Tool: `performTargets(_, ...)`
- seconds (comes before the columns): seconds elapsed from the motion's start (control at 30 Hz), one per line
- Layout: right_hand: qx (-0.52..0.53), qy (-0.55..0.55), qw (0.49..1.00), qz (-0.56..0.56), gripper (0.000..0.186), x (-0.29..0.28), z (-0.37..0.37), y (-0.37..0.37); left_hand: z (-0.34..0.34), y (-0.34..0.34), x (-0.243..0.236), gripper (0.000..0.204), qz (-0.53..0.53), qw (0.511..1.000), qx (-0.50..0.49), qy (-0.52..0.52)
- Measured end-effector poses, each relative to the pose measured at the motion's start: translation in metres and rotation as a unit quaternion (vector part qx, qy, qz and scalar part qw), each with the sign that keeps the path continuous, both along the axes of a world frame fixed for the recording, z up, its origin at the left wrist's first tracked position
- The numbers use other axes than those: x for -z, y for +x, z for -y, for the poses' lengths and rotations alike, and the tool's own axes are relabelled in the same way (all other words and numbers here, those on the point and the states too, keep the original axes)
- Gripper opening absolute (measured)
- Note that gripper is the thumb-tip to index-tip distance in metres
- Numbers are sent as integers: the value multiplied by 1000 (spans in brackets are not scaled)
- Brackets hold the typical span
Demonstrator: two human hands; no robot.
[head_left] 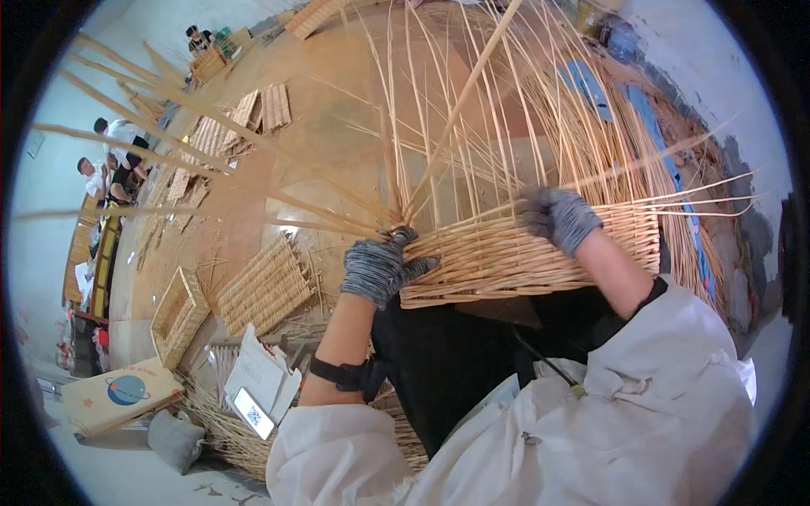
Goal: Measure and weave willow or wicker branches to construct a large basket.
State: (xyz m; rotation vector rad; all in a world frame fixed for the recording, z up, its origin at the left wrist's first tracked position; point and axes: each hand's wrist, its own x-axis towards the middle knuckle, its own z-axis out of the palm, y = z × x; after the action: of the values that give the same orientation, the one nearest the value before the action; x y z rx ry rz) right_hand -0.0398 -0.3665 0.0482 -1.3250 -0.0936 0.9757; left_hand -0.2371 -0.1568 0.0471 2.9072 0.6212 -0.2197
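A half-woven wicker basket (523,261) rests over my lap, its woven wall toward me. Long upright rods (460,114) fan out from its upper edge. My left hand (378,268), in a grey knit glove, grips the basket's left corner, with the thumb lying along the weave. Over the top edge of the wall, right of its middle, my gloved right hand (558,219) is curled. Its fingertips are blurred by motion. A pale wicker rod (654,158), also blurred, runs from this hand toward the upper right.
Loose rods (704,244) lie in bundles along the right wall. On the floor at left are a woven panel (266,287), a rectangular wicker frame (180,316), a carton (122,396) and a phone (253,412). Several people sit or stand farther back.
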Motion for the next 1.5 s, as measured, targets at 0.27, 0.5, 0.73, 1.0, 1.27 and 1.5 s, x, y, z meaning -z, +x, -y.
performTargets(0.27,41,7,999,14,16,5,-1,-11,50,-18,28,59,430,868,-88,-232)
performTargets(0.5,-287,-182,588,734,24,-16,-112,54,84,42,24,87,223,972,62,-43)
performTargets(0.73,58,-31,842,535,34,-9,-85,25,76,32,29,65,211,977,-8,23)
performTargets(1.0,64,182,944,268,13,-40,9,-34,75,41,9,48,91,993,-28,62)
performTargets(1.27,-68,-65,761,642,22,16,12,82,136,106,9,83,105,988,116,12)
performTargets(1.5,156,357,910,144,23,25,55,74,143,114,13,62,131,990,50,-19)
